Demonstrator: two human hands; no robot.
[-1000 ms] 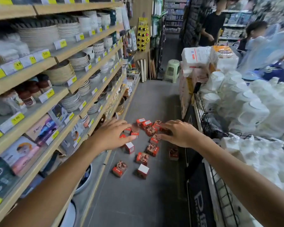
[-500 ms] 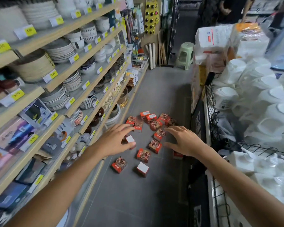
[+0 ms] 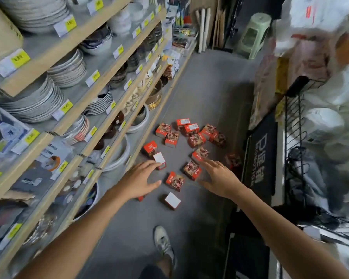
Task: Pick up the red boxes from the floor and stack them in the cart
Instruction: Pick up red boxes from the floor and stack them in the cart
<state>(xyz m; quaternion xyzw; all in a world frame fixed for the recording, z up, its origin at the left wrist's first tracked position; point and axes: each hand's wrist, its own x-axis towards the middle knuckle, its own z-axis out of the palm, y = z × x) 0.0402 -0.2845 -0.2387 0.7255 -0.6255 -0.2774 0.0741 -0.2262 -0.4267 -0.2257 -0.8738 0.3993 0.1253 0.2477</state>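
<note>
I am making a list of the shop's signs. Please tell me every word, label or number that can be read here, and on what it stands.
"4.80": yellow price tag on the upper shelf edge; blurred, so uncertain.
Other yellow price tags: too blurred to read.
Red boxes on the floor: print too small to read.
Black panel at the right: large pale letters, blurred, not readable.
White bag: red mark, unreadable.

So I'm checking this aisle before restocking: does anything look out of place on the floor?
Yes. Small red cardboard boxes lie scattered on the grey aisle floor beside the wooden shelf, tipped at different angles, some white face up. Both the left hand and right hand are open above them, holding none.
</note>
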